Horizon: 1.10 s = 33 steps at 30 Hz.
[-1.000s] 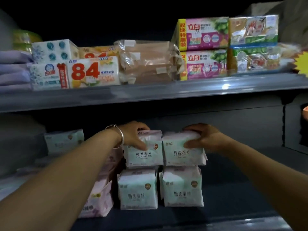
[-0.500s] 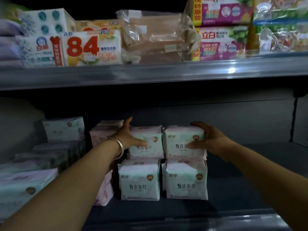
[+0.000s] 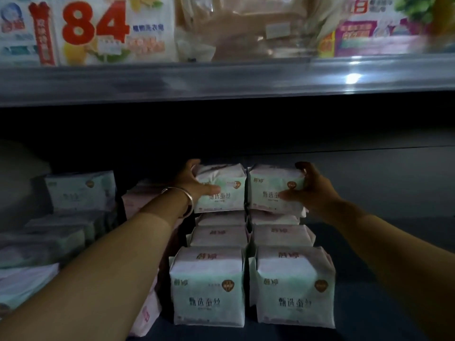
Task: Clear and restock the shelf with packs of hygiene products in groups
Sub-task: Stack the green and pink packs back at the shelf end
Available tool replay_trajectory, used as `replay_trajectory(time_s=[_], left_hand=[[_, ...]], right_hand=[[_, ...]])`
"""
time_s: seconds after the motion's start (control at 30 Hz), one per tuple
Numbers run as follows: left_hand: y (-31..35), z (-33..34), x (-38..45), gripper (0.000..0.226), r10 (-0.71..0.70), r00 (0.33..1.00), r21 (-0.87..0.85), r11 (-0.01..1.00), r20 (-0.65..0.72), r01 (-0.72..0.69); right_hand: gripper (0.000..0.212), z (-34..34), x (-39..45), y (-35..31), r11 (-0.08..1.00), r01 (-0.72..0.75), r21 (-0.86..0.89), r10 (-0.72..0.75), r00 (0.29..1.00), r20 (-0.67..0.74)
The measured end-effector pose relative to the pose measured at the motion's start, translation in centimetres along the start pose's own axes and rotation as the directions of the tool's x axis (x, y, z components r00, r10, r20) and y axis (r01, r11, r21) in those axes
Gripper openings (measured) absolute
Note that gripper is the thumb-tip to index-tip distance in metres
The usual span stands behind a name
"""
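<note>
Closer now, both hands (image 3: 248,190) clamped around two top packs (image 3: 246,188) marked 甄选蚕丝; "84" soap pack (image 3: 98,30) overhead.

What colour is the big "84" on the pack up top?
Red, on a white pack; clearest in the head view.

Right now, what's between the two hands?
In the head view, two top packs, side by side: left hand holds the left pack, right hand the right pack.

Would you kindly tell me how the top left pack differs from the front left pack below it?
The top left pack sits atop the stack, farther back; the front left pack stands on the shelf floor, nearest. The left hand grips the top one; nothing touches the front one. Both share the mint-and-white wrapper and print.
</note>
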<state>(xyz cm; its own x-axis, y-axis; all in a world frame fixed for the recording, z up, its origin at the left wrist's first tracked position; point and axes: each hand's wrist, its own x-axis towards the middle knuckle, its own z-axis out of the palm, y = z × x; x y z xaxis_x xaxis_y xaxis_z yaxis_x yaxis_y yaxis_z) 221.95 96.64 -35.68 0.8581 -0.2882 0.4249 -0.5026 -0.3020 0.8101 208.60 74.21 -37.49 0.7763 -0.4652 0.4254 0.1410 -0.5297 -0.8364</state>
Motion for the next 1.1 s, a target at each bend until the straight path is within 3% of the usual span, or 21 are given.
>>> replay_trajectory(time_s=[0.23, 0.47, 0.6, 0.73, 0.9, 1.1], left_hand=[[-2.7, 2.4, 4.0, 0.093, -0.001, 1.0, -0.059, 0.998, 0.007, 0.002], [-4.4, 3.4, 6.0, 0.078, 0.043, 0.998, -0.072, 0.996, -0.043, -0.046], [-5.0, 4.1, 6.1, 0.069, 0.047, 0.998, 0.025, 0.999, -0.029, -0.046], [-5.0, 4.1, 5.8, 0.082, 0.027, 0.996, 0.168, 0.985, 0.083, -0.04], [-5.6, 4.3, 5.7, 0.107, -0.046, 0.999, 0.307, 0.951, -0.003, 0.045], [-5.5, 4.7, 5.5, 0.111, -0.095, 0.995, 0.373, 0.923, -0.018, 0.095]], right_hand=[[0.085, 1.5, 3.9, 2.3, 0.999, -0.024, -0.039, 0.024, 1.0, -0.005], [0.085, 1.8, 5.7, 3.6, 0.998, -0.024, -0.061, 0.024, 1.0, -0.012], [0.084, 1.8, 6.1, 3.8, 0.996, -0.024, -0.081, 0.022, 1.0, -0.021], [0.084, 1.9, 6.6, 4.0, 0.996, -0.023, -0.088, 0.024, 1.0, 0.0], [0.087, 2.9, 6.9, 3.9, 0.989, -0.055, -0.134, 0.064, 0.996, 0.061], [0.098, 3.5, 6.6, 3.4, 0.965, -0.122, -0.233, 0.136, 0.99, 0.046]])
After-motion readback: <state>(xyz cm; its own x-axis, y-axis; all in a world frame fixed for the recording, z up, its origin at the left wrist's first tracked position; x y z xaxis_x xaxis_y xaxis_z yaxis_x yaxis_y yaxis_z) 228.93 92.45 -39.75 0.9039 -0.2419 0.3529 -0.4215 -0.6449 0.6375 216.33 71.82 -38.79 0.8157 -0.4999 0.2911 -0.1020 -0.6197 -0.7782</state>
